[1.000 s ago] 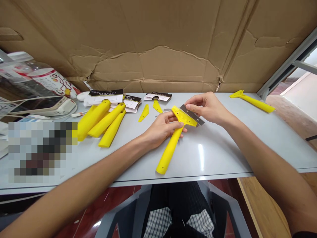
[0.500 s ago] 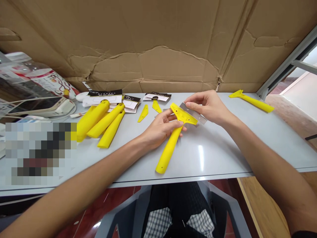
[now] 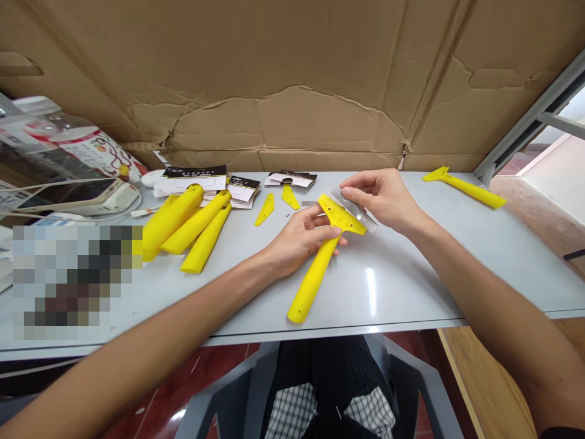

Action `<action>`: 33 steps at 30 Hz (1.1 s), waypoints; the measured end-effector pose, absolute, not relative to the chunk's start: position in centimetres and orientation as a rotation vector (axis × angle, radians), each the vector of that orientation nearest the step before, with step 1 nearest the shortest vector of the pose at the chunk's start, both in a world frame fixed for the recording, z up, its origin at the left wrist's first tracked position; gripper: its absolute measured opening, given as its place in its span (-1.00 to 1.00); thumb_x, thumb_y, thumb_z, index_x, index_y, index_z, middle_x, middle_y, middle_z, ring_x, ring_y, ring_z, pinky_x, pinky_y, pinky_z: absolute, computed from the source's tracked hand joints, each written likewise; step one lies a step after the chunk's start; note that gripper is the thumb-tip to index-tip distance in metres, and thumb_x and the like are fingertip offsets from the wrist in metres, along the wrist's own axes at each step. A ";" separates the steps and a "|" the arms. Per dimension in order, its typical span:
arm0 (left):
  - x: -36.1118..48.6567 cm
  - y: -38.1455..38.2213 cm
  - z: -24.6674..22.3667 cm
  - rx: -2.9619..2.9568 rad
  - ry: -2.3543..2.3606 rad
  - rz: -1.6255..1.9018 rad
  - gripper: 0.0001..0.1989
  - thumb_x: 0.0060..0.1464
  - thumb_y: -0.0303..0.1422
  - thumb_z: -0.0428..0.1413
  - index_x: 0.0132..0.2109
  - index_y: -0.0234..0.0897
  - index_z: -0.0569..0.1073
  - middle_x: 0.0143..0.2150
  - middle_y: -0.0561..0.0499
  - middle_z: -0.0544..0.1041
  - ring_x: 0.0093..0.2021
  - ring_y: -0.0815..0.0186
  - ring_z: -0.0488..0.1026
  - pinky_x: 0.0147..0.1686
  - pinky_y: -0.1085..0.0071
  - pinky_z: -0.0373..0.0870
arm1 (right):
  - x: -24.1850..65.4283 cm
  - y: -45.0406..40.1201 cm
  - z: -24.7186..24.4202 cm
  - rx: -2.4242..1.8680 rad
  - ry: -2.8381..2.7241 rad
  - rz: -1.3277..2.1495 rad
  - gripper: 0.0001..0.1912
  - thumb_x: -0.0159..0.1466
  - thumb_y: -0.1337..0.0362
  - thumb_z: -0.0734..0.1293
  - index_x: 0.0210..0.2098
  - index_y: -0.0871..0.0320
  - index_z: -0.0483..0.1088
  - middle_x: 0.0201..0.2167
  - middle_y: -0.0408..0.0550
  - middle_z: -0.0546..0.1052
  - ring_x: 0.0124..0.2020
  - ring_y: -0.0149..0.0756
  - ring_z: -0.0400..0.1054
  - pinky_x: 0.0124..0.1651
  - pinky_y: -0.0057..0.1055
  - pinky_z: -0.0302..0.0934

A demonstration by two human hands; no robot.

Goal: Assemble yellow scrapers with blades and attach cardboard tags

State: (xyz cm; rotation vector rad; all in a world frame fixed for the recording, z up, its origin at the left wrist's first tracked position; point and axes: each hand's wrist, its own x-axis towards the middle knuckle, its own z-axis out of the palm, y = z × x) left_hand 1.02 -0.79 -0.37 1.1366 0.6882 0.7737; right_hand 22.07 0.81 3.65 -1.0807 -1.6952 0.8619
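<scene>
As the left hand [image 3: 299, 239] grips a yellow scraper [image 3: 314, 280], the right hand [image 3: 381, 198] pinches a half-hidden steel blade [image 3: 353, 204].

left hand [image 3: 299, 239], leftward: yellow handles [image 3: 194, 222] | right hand [image 3: 381, 198], rightward: yellow scraper [image 3: 466, 189] | ahead: cardboard sheet [image 3: 274, 116]

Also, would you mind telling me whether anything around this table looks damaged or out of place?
The cardboard sheet behind the table is creased and torn, its top layer split in long cracks. Also, the steel blade pinched by the right hand seems to overhang one end of the yellow scraper in the left hand.
</scene>
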 end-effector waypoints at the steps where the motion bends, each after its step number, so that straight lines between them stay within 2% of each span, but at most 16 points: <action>1: 1.0 -0.8 -0.4 1.139 0.688 0.772 -0.61 0.11 -0.42 0.37 0.07 -0.28 0.51 -0.06 -0.10 0.62 -0.28 0.30 0.65 -0.33 0.37 0.64 | 22.0 0.8 3.6 -1.078 -1.701 0.864 -0.87 0.27 0.21 0.50 -0.27 0.15 0.66 -0.25 -0.02 0.71 -0.23 -0.25 0.55 -0.14 -0.31 0.40; 9: 1.2 -1.0 -0.2 1.138 0.690 0.740 -0.62 0.12 -0.46 0.34 0.08 -0.33 0.51 0.02 -0.16 0.63 -0.27 0.29 0.66 -0.32 0.37 0.66 | 21.0 1.0 1.8 -1.127 -1.734 0.814 -0.84 0.29 0.23 0.46 -0.25 0.18 0.67 -0.29 -0.03 0.71 -0.30 -0.30 0.54 -0.25 -0.39 0.37; 16: 1.4 -0.9 -0.4 1.116 0.723 0.768 -0.62 0.08 -0.47 0.34 0.06 -0.33 0.52 -0.02 -0.15 0.62 -0.28 0.25 0.67 -0.33 0.32 0.67 | 20.1 0.9 0.4 -1.120 -1.692 0.718 -0.85 0.32 0.24 0.42 -0.25 0.14 0.66 -0.29 -0.08 0.71 -0.33 -0.32 0.53 -0.24 -0.39 0.37; 20: 1.5 -0.9 -0.7 1.104 0.739 0.801 -0.73 0.13 -0.41 0.33 -0.02 -0.33 0.55 -0.15 -0.11 0.63 -0.28 0.22 0.67 -0.33 0.29 0.68 | 19.6 0.4 0.2 -1.136 -1.665 0.639 -0.86 0.32 0.26 0.42 -0.24 0.13 0.66 -0.28 -0.08 0.71 -0.30 -0.30 0.55 -0.18 -0.35 0.38; 24: 1.9 -1.1 -0.5 1.028 0.809 0.850 -0.81 0.23 -0.29 0.26 -0.16 -0.36 0.55 -0.26 -0.13 0.63 -0.32 0.20 0.65 -0.43 0.30 0.67 | 19.0 -0.1 0.0 -1.139 -1.649 0.633 -0.86 0.32 0.24 0.43 -0.24 0.14 0.66 -0.32 -0.09 0.70 -0.34 -0.31 0.52 -0.21 -0.34 0.37; 27: 2.4 -1.5 0.1 0.983 0.911 0.898 -0.86 0.27 -0.37 0.18 -0.20 -0.39 0.54 -0.31 -0.13 0.62 -0.38 0.22 0.63 -0.51 0.36 0.62 | 18.6 -0.3 0.0 -1.114 -1.664 0.709 -0.83 0.35 0.22 0.41 -0.24 0.14 0.65 -0.28 -0.06 0.71 -0.32 -0.30 0.54 -0.18 -0.34 0.39; 30: 2.6 -1.6 0.7 0.931 1.003 0.967 -0.88 0.28 -0.43 0.12 -0.23 -0.39 0.51 -0.35 -0.11 0.62 -0.44 0.26 0.62 -0.57 0.43 0.56 | 18.8 -0.3 0.5 -1.113 -1.652 0.789 -0.76 0.40 0.13 0.39 -0.19 0.15 0.65 -0.19 -0.02 0.71 -0.21 -0.27 0.57 -0.11 -0.33 0.42; 33: 2.6 -1.4 1.1 0.894 1.035 1.035 -0.88 0.29 -0.46 0.10 -0.24 -0.38 0.50 -0.34 -0.10 0.62 -0.47 0.30 0.60 -0.58 0.46 0.52 | 19.4 -0.2 1.4 -1.214 -1.550 0.901 -0.72 0.40 0.11 0.40 -0.07 0.14 0.63 -0.17 0.00 0.69 -0.23 -0.26 0.56 -0.29 -0.40 0.43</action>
